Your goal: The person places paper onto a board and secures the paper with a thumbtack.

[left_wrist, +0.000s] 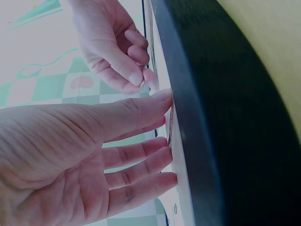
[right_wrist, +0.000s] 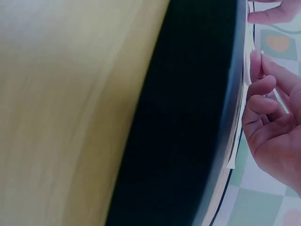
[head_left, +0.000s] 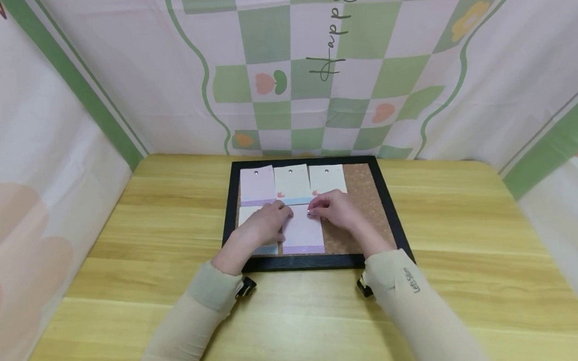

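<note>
A lilac paper sheet (head_left: 302, 233) lies on a black-framed corkboard (head_left: 368, 203), in the lower row of papers. My left hand (head_left: 264, 225) rests with its fingertips on the sheet's left side and the paper beside it. In the left wrist view this left hand (left_wrist: 94, 150) has its fingers spread and fairly straight, tips at the board's surface. My right hand (head_left: 337, 208) pinches a small silver pushpin (head_left: 308, 213) between thumb and index finger, at the sheet's upper right. The right wrist view shows the right hand (right_wrist: 275, 113) with its other fingers curled.
Along the board's top, a pink sheet (head_left: 257, 185), a cream sheet (head_left: 292, 180) and another cream sheet (head_left: 327, 178) each carry a silver pin. A blue-edged sheet (head_left: 267, 250) lies partly under my left hand. The board rests on a wooden table (head_left: 444, 238) before a patterned cloth (head_left: 310, 114).
</note>
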A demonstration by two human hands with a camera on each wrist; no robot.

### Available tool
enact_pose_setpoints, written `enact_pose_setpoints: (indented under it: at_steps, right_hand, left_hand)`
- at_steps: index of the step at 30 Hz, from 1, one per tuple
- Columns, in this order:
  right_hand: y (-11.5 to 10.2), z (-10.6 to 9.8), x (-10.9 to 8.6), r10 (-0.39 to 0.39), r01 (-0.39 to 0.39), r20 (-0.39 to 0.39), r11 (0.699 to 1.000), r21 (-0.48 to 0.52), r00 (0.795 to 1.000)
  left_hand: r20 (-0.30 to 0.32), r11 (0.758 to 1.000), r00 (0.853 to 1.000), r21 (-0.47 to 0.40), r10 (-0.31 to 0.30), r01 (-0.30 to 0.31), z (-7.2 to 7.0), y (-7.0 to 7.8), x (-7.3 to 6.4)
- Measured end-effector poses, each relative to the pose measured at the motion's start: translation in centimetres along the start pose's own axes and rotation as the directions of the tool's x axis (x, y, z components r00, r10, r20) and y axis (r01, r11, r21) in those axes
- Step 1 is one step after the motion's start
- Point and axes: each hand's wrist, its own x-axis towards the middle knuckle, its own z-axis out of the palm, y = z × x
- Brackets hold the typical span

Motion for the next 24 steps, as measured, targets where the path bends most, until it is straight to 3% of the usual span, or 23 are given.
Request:
enact_pose_setpoints:
  at_steps: [8, 24]
  right_hand:
    - [-0.7, 0.9, 0.9, -0.073, 0.073, -0.036, 0.997, -0.007, 0.997]
    - [-1.6, 1.5, 1.6, -0.006, 0.003, -0.066, 0.999, -0.051, 0.998]
  left_hand:
    - [-0.001, 1.0, 1.0, -0.019, -0.006, 0.006, -0.2, -0.1, -0.1]
    - [-0.005, 1.0, 1.0, -0.014, 0.005, -0.005, -0.1, -0.1, -0.1]
